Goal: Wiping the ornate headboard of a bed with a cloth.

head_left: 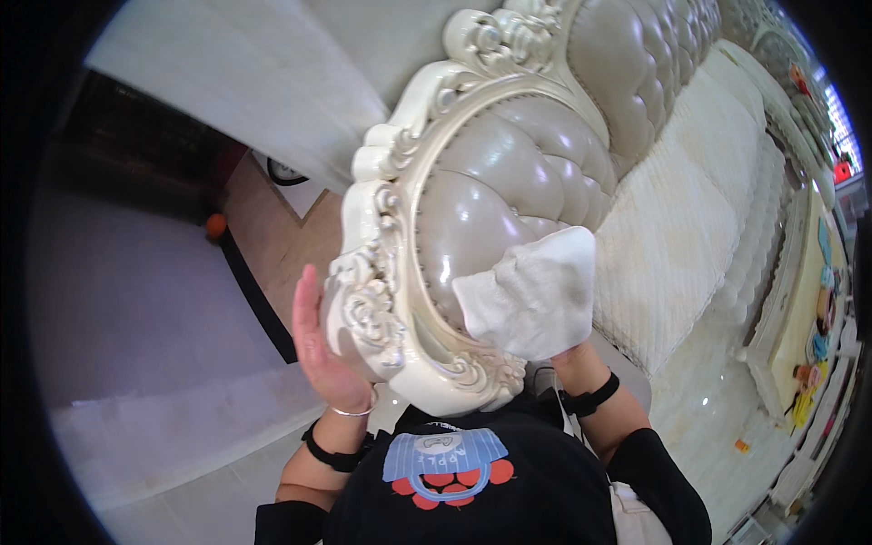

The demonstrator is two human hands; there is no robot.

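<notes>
Carved cream woodwork frames the end of a sofa [368, 225], around a glossy beige tufted leather panel [470, 191] edged with nailheads. My left hand [320, 351] lies flat along the outer side of the carved frame, fingers extended, holding nothing. A white cloth [535, 300] is spread over my right hand [569, 354] in front of the lower part of the leather panel. Only the base of that hand shows; its fingers are hidden under the cloth. Whether the cloth touches the leather is not plain.
A quilted cream cover [671, 225] lies on the seat. To the right stands a low table [783, 340] holding several small items. On the pale tiled floor [708, 409] lies a small orange object [742, 445]. An orange ball-like object [216, 225] is at left.
</notes>
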